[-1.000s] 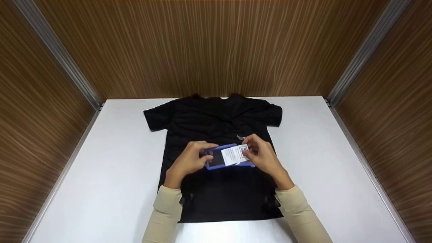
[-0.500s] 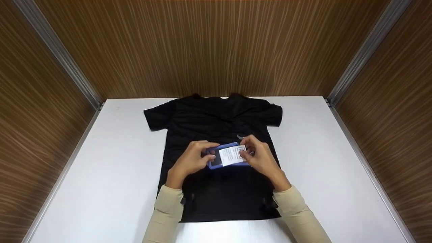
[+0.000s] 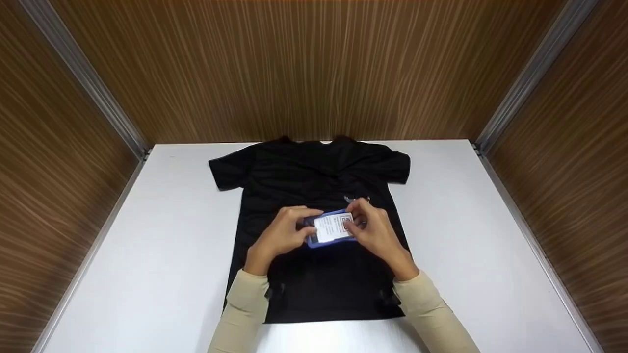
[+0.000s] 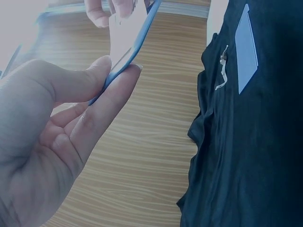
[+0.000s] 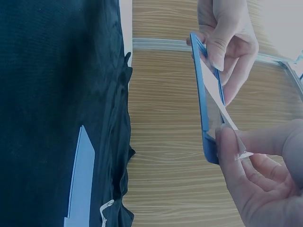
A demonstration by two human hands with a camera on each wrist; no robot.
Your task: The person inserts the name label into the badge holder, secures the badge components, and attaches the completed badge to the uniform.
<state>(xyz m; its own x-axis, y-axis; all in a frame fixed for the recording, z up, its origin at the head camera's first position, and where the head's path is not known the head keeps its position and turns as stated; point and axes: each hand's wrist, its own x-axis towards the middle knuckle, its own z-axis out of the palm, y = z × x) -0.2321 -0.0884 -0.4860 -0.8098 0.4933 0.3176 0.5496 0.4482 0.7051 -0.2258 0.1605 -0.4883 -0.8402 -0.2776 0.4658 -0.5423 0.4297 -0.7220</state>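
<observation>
Setting: booth of brown wood-grain panels (image 3: pixel 314 68) with grey metal corner strips (image 3: pixel 83 73), closing in a white tabletop (image 3: pixel 162 235).

Garment: one black T-shirt (image 3: pixel 338 289), laid flat, long axis running away from the person; collar toward the back panel, hem toward the person, short sleeves out to either side.

Card holder: one blue badge frame (image 5: pixel 200 90), held above the middle of the shirt between both hands. Long axis runs left to right, right end slightly farther from the person.

Insert: one white printed card (image 3: pixel 331 229), long axis near that of the frame; its boxed red-and-dark mark sits at the right end. In the right wrist view the card slants against the frame: left end within it, right end standing out.

Left hand (image 3: pixel 284 230): thumb and fingers pinching the frame's left end.

Right hand (image 3: pixel 375 228): thumb and fingers pinching the card's right end, close by the frame's right end.

Loose parts: one flat blue plate (image 4: pixel 246 52), elongated, lying on the shirt; just beside it, one small pale strip (image 4: pixel 223 68), finer detail too small to tell.

Clothing: beige long sleeves (image 3: pixel 245 299) on both arms.
</observation>
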